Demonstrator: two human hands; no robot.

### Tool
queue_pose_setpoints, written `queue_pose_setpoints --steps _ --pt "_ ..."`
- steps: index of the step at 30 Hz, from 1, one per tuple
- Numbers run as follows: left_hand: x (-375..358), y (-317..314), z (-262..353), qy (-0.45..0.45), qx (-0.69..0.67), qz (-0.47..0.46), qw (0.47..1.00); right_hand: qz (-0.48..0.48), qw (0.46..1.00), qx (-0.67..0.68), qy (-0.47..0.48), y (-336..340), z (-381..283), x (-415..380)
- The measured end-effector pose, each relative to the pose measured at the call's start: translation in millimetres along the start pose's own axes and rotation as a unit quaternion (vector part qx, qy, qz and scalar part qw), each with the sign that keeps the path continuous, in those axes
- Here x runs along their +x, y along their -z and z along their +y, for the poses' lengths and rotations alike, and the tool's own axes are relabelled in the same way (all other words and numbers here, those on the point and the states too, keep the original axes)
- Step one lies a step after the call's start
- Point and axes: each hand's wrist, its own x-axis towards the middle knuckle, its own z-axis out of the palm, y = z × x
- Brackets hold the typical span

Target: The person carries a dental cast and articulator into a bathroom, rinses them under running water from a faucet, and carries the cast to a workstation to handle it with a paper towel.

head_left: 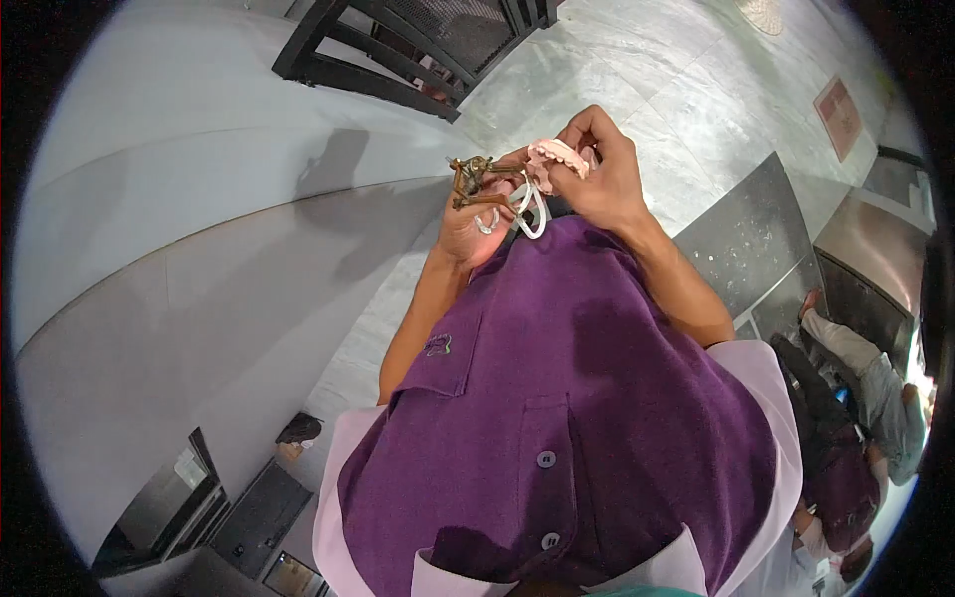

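My left hand (468,234) is closed around a brass-coloured hinged metal frame (479,179), with a clear curved piece (486,221) lying at the palm. White looped strips (533,211) hang between my two hands. In my right hand (612,179), the fingers and thumb grip a pink dental model (555,159) with a row of teeth along its edge. The model is beside the right end of the metal frame; whether they touch is unclear. My fingers partly hide both the frame and the model.
A black metal frame with mesh (373,50) stands beyond my hands. To the left runs a pale wall (229,229). A dark panel (751,239) is at the right, with other people (846,438) at the lower right. Pale tiled floor (686,80) lies ahead.
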Motion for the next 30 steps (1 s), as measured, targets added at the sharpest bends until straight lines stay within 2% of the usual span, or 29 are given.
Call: queue_pose_setpoints --steps 1,4,7,10,16,19,22,25,30 --pt "-0.2 0.3 -0.8 0.005 0.016 0.025 1.0 0.004 0.998 0.05 -0.032 -1.0 8.8 2.3" --pt "4.2 -6.1 -3.1 -0.044 -0.056 -0.017 0.997 0.003 0.967 0.205 -0.149 2.6 5.0 6.0" --pt "7.3 -16.2 3.1 -0.02 -0.032 -0.011 0.999 0.004 0.925 0.285 -0.25 13.7 5.1 11.4" --pt "8.8 -10.3 2.5 0.0 0.029 -0.027 0.999 0.01 0.878 0.372 -0.3 19.9 15.1 12.9" --pt "12.7 -18.3 9.8 0.012 0.07 -0.026 0.997 0.017 0.831 0.427 -0.357 18.7 14.2 11.8" --pt "14.2 -31.5 17.5 0.015 0.1 -0.021 0.995 0.011 0.82 0.434 -0.374 20.1 1.7 12.7" --pt "12.7 -61.7 -1.9 0.007 0.094 -0.048 0.994 0.009 0.822 0.432 -0.371 49.1 -1.5 -6.7" --pt "10.9 -74.1 -3.2 0.008 0.104 -0.021 0.994 0.061 0.868 0.381 -0.312 47.8 -5.7 -11.9" --pt "7.5 -72.7 -3.3 -0.015 0.041 -0.03 0.999 0.041 0.901 0.351 -0.253 52.8 -16.7 -15.9"
